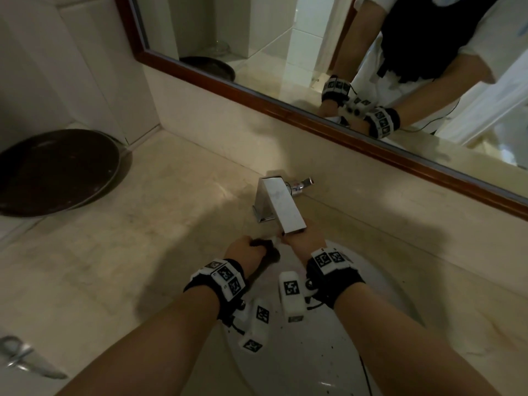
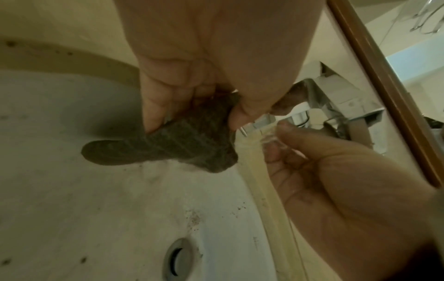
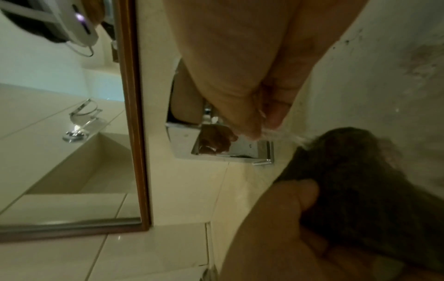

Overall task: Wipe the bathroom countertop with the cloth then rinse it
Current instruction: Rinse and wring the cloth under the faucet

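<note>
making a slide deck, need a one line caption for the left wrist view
Left hand grips a dark cloth over the sink while the right hand meets the faucet's running water.

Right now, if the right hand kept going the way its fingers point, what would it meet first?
Probably the faucet: the right hand points under its spout, fingertips in the water; depth is unclear.

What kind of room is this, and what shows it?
A bathroom, most likely: a chrome faucet runs over a white sink basin set in a marble countertop, below a wood-framed mirror.
</note>
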Demonstrator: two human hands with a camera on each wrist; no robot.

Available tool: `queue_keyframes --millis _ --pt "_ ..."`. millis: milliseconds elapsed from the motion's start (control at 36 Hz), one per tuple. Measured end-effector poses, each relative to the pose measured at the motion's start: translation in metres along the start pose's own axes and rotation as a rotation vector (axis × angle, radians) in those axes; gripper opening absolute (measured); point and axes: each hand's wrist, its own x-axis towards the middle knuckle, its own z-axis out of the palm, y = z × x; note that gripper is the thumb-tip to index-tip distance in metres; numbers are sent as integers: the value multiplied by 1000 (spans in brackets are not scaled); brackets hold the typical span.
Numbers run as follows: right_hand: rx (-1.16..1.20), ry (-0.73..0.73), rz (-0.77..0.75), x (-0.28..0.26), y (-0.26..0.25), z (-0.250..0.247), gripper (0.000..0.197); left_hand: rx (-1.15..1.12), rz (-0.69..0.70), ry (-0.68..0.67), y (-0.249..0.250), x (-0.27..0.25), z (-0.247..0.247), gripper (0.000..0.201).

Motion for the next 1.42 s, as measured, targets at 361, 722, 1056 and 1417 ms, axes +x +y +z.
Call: queue_keyframes --millis 361,722,1056,1417 --pt "190 -171 -18 -9 17 -14 35 -746 74 -152 24 -9 10 18" --pt "420 -126 108 -4 35 -11 29 -450 100 -222 24 -4 16 26" --pt "404 -172 222 4 37 -6 26 -363 59 -142 24 -10 14 18" --pt "457 -318 191 -6 35 -5 60 -97 200 -146 15 -5 12 50"
